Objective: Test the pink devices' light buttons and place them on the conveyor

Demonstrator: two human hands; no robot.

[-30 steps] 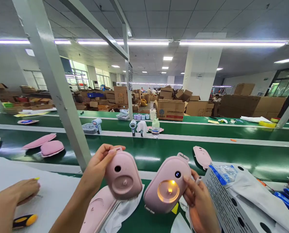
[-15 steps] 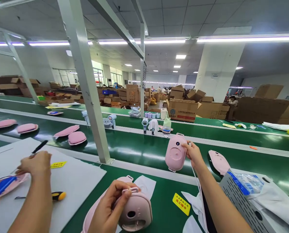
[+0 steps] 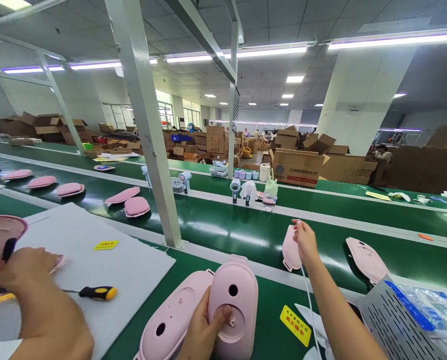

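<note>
My left hand (image 3: 203,332) grips a pink oval device (image 3: 234,300) low in the middle of the view, thumb pressed on its face, holding it upright over the near green table. Beside it lies a pink half-shell (image 3: 173,322) with its inside up. My right hand (image 3: 304,242) is stretched out over the green conveyor belt (image 3: 227,230), fingers pinched on the top of a second pink device (image 3: 290,250) that rests against the belt. A thin white cable (image 3: 309,300) trails from this hand back along my forearm.
A co-worker's hand (image 3: 23,272) works at the left over a white mat (image 3: 107,265) with a yellow-handled screwdriver (image 3: 98,292). More pink devices (image 3: 366,252) and shells (image 3: 135,206) lie on the belt. A metal post (image 3: 154,150) rises ahead; a perforated grey box (image 3: 394,325) stands at the right.
My right hand has lowered its pink device onto the belt. My left hand has turned its device upright beside the half-shell. The view has swung left.
</note>
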